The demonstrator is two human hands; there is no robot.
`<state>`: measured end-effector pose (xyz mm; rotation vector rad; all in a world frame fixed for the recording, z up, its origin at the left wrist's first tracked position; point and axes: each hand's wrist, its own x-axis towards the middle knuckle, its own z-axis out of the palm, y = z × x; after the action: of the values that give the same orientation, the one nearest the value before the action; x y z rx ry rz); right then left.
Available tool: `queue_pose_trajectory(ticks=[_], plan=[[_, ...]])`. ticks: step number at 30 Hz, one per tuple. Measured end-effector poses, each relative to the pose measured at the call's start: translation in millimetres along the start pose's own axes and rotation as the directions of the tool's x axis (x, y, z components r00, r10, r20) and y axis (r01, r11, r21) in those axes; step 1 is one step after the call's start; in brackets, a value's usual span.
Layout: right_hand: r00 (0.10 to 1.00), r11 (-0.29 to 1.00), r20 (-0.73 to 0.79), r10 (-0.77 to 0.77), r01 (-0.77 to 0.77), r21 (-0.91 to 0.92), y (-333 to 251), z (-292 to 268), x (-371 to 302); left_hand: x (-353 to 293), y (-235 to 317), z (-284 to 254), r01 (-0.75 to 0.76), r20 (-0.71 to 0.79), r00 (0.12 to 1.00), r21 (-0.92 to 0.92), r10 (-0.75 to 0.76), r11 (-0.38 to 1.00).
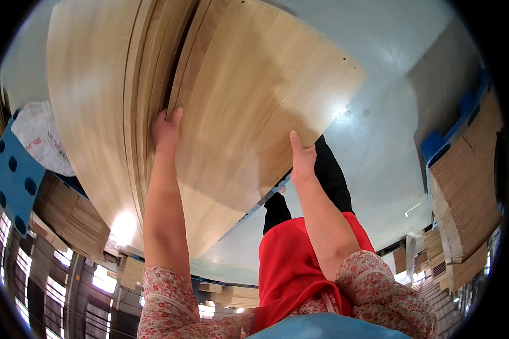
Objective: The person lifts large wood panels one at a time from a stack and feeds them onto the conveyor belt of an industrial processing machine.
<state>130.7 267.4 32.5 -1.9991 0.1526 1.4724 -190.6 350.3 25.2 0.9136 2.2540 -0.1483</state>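
I've got left hand (pixel 167 129) and right hand (pixel 303 159) curled around edges of wood-grain panel (pixel 249 96); white bag (pixel 42 135) shows red print.

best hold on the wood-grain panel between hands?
Panel: likely by opposite edges, from the body side. Right hand on its exposed right edge, left hand on the left edge, where a dark gap parts it from neighbouring boards. Its broad, flat face shows no handle.

One red apron (pixel 288 248), one white bag (pixel 42 135), one blue sheet (pixel 18 176) — and several wooden boards (pixel 243 101), exact number unclear.
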Motion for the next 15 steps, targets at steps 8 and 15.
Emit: queue_pose_trajectory(ticks=[8,15], plan=[[0.993,0.995,0.112,-0.029,0.040,-0.095,-7.0,11.5,0.8,5.4,-2.0,4.4,0.013,-0.120,0.993,0.077,-0.003,0.997],[0.986,0.985,0.165,0.023,0.006,-0.175,-12.4,-3.8,12.8,-35.2,6.8,26.8,-0.138,-0.291,0.947,0.014,0.137,0.990]])
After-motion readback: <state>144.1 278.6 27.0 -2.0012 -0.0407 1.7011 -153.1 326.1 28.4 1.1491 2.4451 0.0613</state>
